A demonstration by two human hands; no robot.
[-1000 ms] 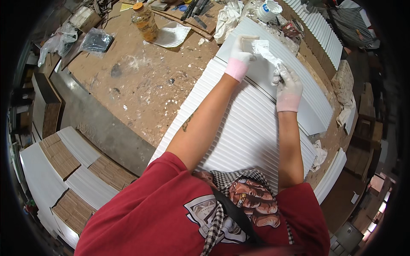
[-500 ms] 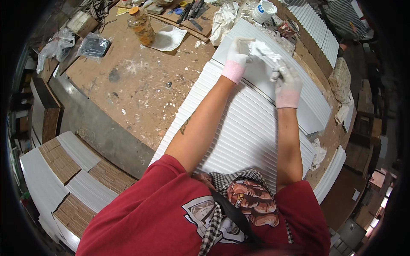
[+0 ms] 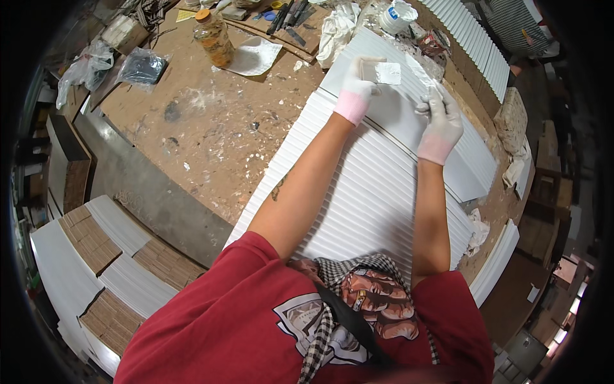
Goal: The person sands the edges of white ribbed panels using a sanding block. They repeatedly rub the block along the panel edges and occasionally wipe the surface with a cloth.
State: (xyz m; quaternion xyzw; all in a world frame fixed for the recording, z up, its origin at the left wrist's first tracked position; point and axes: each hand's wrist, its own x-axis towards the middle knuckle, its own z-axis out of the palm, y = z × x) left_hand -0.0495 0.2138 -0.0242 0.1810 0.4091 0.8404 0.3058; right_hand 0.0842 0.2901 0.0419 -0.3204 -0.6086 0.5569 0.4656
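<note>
In white gloves with pink cuffs, both my hands are raised over the white panels. My left hand (image 3: 356, 91) grips a small flat scraper plate (image 3: 387, 73) by its left edge, with white paste smeared on it. My right hand (image 3: 442, 118) is closed around a putty knife (image 3: 420, 70) whose blade carries a thick coat of white paste. The knife and plate are apart. Beneath them lies a smooth white board (image 3: 391, 115), resting on ribbed white panels (image 3: 364, 192) that stretch toward my body. My fingers partly hide the knife's handle.
A jar with an orange lid (image 3: 213, 40) stands on the stained worktable (image 3: 211, 128), beside a paper sheet (image 3: 257, 56). A white tub (image 3: 398, 15) and crumpled cloth (image 3: 337, 37) lie at the far side. Stacked panels (image 3: 121, 240) stand at lower left.
The putty knife has moved off the plate to the right with my right hand, carrying paste. The plate, hidden under paste before, now shows its flat face. My left hand has hardly moved.
</note>
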